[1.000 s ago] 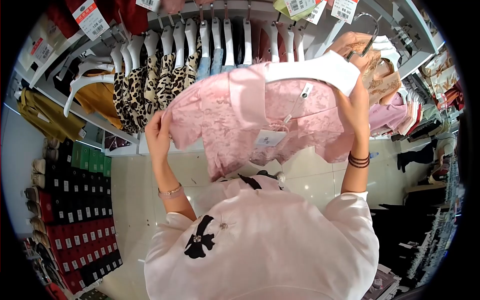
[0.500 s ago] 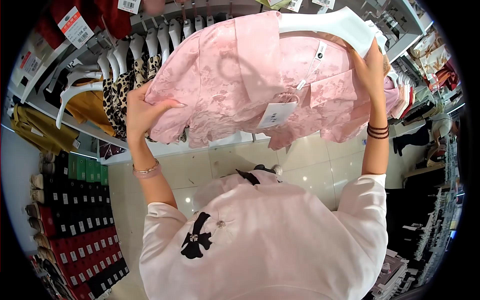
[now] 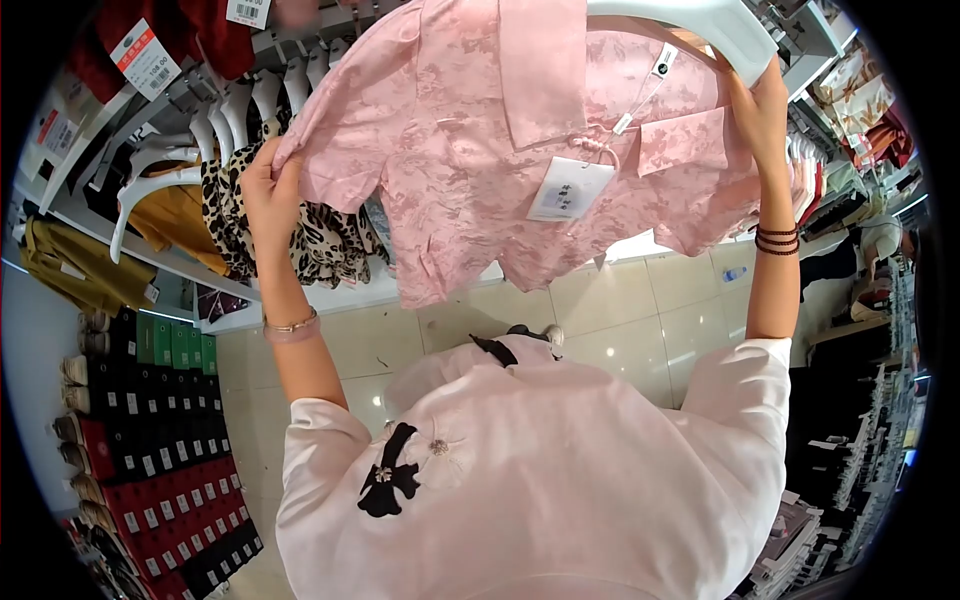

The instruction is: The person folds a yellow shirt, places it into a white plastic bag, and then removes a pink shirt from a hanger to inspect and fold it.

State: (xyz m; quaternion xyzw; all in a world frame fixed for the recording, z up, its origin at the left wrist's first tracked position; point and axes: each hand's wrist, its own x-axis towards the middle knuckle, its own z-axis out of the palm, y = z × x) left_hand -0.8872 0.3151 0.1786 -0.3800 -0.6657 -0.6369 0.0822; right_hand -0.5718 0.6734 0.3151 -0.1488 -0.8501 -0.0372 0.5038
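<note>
A pink patterned short-sleeved shirt (image 3: 460, 190) is spread out in front of me on a white hanger (image 3: 700, 22). My left hand (image 3: 272, 195) pinches the edge of its left-side sleeve between thumb and fingers. At the other end, my right hand (image 3: 762, 120) is closed around the hanger's shoulder and the cloth there; its fingers are partly hidden. A white paper tag (image 3: 570, 190) hangs from the shirt on a pink cord, and a small white label (image 3: 662, 62) dangles near the neckline.
Behind the shirt, a rack holds leopard-print clothing (image 3: 335, 245) and mustard clothing (image 3: 178, 225) on white hangers. Price tags (image 3: 145, 60) hang at the upper left. Stacked shoe boxes (image 3: 165, 450) stand at lower left, above a tiled floor (image 3: 620, 330). More racks line the right.
My left hand has shifted from the shirt's side to the sleeve edge, stretching the sleeve out leftward. The shirt now hangs flatter, and my right hand has moved slightly right with the hanger.
</note>
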